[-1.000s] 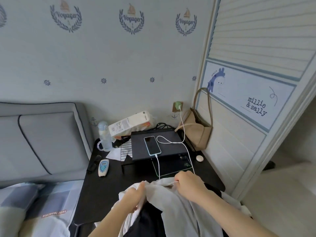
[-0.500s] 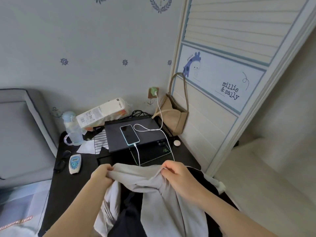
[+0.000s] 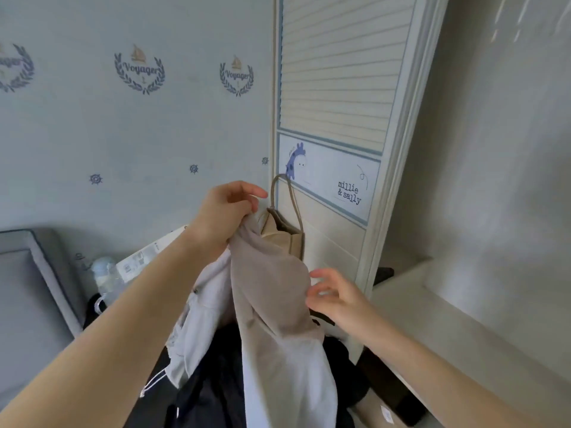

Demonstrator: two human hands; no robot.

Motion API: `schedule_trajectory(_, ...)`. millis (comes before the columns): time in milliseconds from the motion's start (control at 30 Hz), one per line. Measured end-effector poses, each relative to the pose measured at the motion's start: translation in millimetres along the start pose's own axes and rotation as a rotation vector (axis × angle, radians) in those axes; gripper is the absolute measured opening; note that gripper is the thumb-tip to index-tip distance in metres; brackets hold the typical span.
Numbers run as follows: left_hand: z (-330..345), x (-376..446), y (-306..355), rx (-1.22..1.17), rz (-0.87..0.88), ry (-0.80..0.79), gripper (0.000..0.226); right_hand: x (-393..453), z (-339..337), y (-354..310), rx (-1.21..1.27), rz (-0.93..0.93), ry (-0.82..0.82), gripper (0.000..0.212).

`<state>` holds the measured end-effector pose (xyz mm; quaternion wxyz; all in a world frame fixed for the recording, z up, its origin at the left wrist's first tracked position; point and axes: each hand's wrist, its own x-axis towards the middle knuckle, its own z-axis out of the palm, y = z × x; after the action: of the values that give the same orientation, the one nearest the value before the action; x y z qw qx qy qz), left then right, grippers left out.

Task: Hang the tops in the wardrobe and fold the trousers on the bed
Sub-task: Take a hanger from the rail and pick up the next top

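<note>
1. The left hand (image 3: 227, 208) is gripping the top edge of a beige garment (image 3: 278, 304), fingers curled round the bunched cloth, and is holding it up in front of the wall.
2. The right hand (image 3: 335, 299) is hovering lower down at the garment's right edge, fingers spread and relaxed; its fingertips are at the cloth, but whether they are touching it is unclear.
3. The garment is hanging from the left hand, draping down between both forearms.
4. A white garment (image 3: 204, 316) with drawstrings is hanging just behind and left of the beige one, and dark clothes (image 3: 213, 387) are lying beneath both.
5. A tan bag (image 3: 285, 233) is standing just behind the raised hand, against the wardrobe door (image 3: 336, 88).
6. A bottle (image 3: 103, 273) and a white box (image 3: 145, 257) are showing to the left of the arm, near a grey headboard (image 3: 27, 288).
</note>
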<state>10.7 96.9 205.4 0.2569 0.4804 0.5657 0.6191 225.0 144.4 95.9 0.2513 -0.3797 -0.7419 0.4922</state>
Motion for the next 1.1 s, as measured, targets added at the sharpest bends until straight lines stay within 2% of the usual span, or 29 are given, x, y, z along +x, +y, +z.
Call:
schedule_trajectory(33, 10, -4, 14, 0.065, 0.044, -0.067, 0.044, -2, -13, -7, -0.067, -0.012, 0.048, 0.051)
schedule_trajectory(100, 35, -11, 43, 0.207, 0.134, -0.175, 0.043, -12, -32, -22, -0.153, -0.036, 0.042, 0.085)
schedule_trajectory(133, 46, -12, 56, 0.268, 0.180, -0.204, 0.043, -16, -35, -32, -0.139, -0.046, 0.010, 0.094)
schedule_trajectory(167, 56, -13, 68, 0.306, 0.229, -0.211, 0.044, -18, -35, -42, -0.106, -0.063, -0.002, 0.095)
schedule_trajectory(200, 66, -14, 81, 0.326, 0.276, -0.208, 0.045, -20, -36, -48, -0.092, -0.097, 0.018, 0.085)
schedule_trajectory(233, 75, -16, 94, 0.330, 0.312, -0.197, 0.046, -21, -39, -55, -0.102, -0.140, 0.081, 0.065)
schedule_trajectory(300, 84, -16, 115, 0.331, 0.362, -0.164, 0.047, -17, -51, -73, -0.175, -0.224, 0.310, 0.021)
schedule_trajectory(433, 77, -12, 147, 0.275, 0.406, -0.131, 0.032, -16, -121, -121, 0.017, -0.338, 0.616, 0.022)
schedule_trajectory(500, 75, -10, 153, 0.389, 0.495, -0.130, 0.028, -19, -155, -149, 0.083, -0.404, 0.699, 0.017)
schedule_trajectory(600, 82, -3, 147, 0.785, 0.695, -0.055, 0.061, -28, -192, -186, 0.111, -0.499, 0.790, 0.022)
schedule_trajectory(633, 83, 0, 142, 0.902, 0.676, 0.001, 0.073, -32, -203, -195, 0.142, -0.524, 0.811, 0.024)
schedule_trajectory(700, 81, 10, 125, 1.093, 0.532, 0.085, 0.090, -44, -222, -208, 0.200, -0.562, 0.848, 0.025)
schedule_trajectory(767, 84, 20, 103, 1.211, 0.335, 0.043, 0.082, -53, -235, -211, 0.225, -0.556, 0.849, 0.024)
schedule_trajectory(833, 96, 22, 74, 1.231, 0.173, -0.114, 0.062, -58, -238, -203, 0.233, -0.517, 0.844, 0.024)
schedule_trajectory(867, 104, 19, 53, 1.195, 0.109, -0.203, 0.061, -62, -235, -196, 0.245, -0.496, 0.843, 0.024)
schedule_trajectory(900, 112, 12, 29, 1.131, 0.040, -0.322, 0.070, -62, -233, -191, 0.264, -0.469, 0.842, 0.023)
schedule_trajectory(967, 125, -20, -23, 1.041, -0.104, -0.632, 0.098, -63, -224, -168, 0.316, -0.368, 0.821, 0.023)
schedule_trajectory(1000, 131, -36, -50, 0.984, -0.151, -0.739, 0.108, -63, -222, -156, 0.346, -0.320, 0.809, 0.023)
schedule_trajectory(1100, 149, -52, -84, 0.547, -0.244, -0.771, 0.107, -62, -222, -137, 0.320, -0.271, 0.741, 0.024)
